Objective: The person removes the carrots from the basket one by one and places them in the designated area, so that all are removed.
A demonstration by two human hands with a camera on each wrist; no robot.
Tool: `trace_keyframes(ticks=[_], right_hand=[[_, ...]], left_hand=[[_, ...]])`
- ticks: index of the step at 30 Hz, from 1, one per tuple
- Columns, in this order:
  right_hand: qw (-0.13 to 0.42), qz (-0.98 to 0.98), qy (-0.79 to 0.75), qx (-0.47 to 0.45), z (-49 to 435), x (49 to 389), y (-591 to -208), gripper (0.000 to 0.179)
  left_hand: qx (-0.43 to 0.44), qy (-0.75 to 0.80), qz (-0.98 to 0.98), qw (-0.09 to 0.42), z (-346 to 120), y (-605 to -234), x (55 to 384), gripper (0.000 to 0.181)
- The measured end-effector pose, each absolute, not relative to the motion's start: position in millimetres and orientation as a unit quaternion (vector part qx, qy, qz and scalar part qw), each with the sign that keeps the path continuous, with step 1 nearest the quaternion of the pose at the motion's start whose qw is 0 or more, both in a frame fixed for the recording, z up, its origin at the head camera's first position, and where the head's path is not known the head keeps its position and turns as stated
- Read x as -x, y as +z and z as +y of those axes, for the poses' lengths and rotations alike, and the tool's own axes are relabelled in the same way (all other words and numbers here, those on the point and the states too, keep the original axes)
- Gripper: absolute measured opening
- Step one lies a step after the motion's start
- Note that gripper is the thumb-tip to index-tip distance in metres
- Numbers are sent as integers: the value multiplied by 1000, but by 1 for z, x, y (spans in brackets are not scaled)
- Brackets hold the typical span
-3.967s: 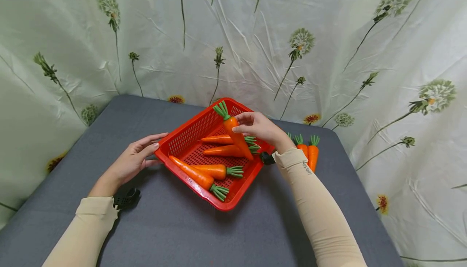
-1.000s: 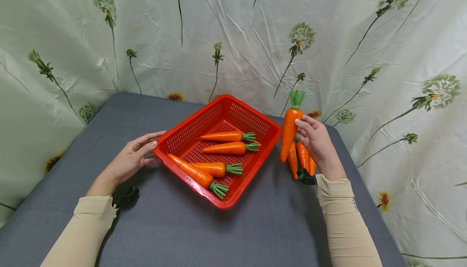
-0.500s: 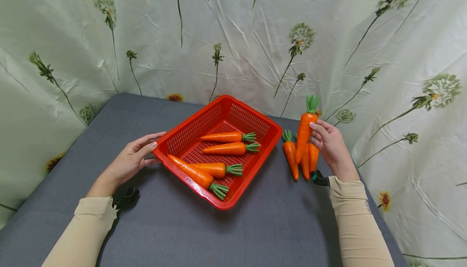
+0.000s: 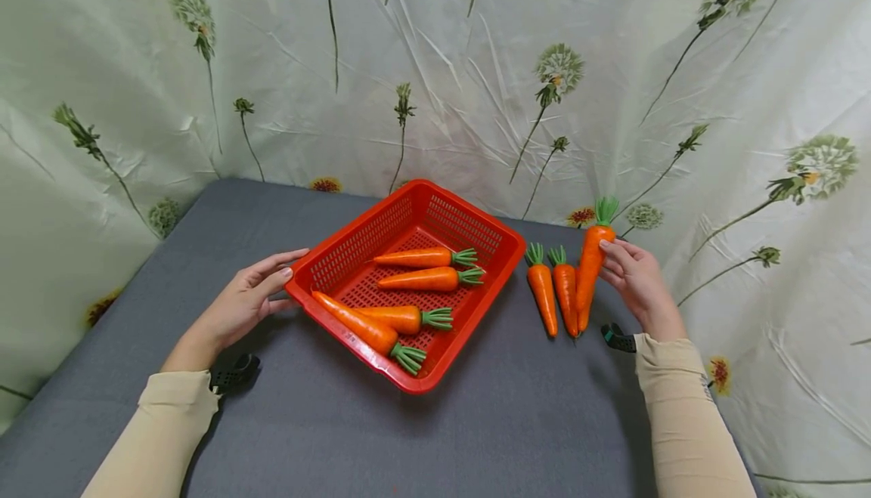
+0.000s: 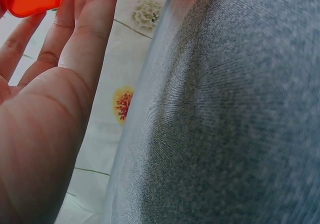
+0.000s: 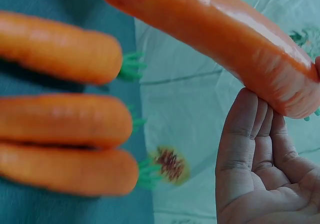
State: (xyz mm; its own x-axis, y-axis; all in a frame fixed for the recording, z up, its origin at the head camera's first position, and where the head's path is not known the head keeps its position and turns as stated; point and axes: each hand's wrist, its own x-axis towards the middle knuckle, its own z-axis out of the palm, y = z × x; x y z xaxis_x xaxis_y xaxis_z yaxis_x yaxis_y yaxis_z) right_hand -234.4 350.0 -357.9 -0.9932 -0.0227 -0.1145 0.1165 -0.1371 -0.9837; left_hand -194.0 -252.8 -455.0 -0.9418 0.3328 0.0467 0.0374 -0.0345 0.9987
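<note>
My left hand (image 4: 241, 301) holds the left corner of a red plastic basket (image 4: 472, 318), thumb at the rim. Its fingers reach up to the basket's edge in the left wrist view. Inside the basket lie several orange carrots with green tops, one of them a front carrot (image 4: 361, 324). At the right, my right hand (image 4: 636, 275) pinches another carrot (image 4: 590, 260) near its top, upright with the tip down. Beside it on the table lie a left carrot (image 4: 542, 290) and a middle carrot (image 4: 565, 286). A third lying carrot, mostly hidden in the head view, shows in the right wrist view.
The grey cloth-covered table (image 4: 381, 445) stretches in front of the basket. A flower-printed curtain (image 4: 449, 90) hangs close behind the table and along its sides. Each wrist wears a black strap, such as the right strap (image 4: 618, 338).
My right hand has lifted the carrot out of the basket, carried it right past the lying carrots, and lowered it beside them. My left hand and the basket stay nearly in place.
</note>
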Motion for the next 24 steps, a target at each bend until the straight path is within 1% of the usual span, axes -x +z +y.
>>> trace_keyframes(ticks=[4, 7, 9, 11, 15, 17, 20, 24], right_hand=[[52, 657, -750, -51, 362, 232, -363, 8], [53, 666, -741, -64, 369, 231, -366, 7], [56, 674, -733, -70, 373, 231, -368, 10], [59, 683, -724, -76, 377, 231, -371, 21], [63, 701, -703, -96, 383, 233, -375, 57], [66, 710, -693, -107, 386, 234, -377, 70], [72, 717, -682, -122, 390, 235, -381, 80], [78, 727, -668, -139, 395, 236, -387, 85]], left_hand=[[-144, 711, 680, 106, -254, -456, 194, 50], [-148, 713, 677, 105, -254, -455, 194, 50], [-148, 713, 677, 105, -254, -455, 193, 50], [-147, 712, 679, 105, -255, -456, 193, 50], [-143, 710, 682, 104, -254, -457, 194, 50], [-141, 710, 682, 103, -253, -457, 194, 50], [-140, 710, 683, 103, -253, -458, 195, 50], [-142, 710, 681, 106, -253, -458, 195, 49]])
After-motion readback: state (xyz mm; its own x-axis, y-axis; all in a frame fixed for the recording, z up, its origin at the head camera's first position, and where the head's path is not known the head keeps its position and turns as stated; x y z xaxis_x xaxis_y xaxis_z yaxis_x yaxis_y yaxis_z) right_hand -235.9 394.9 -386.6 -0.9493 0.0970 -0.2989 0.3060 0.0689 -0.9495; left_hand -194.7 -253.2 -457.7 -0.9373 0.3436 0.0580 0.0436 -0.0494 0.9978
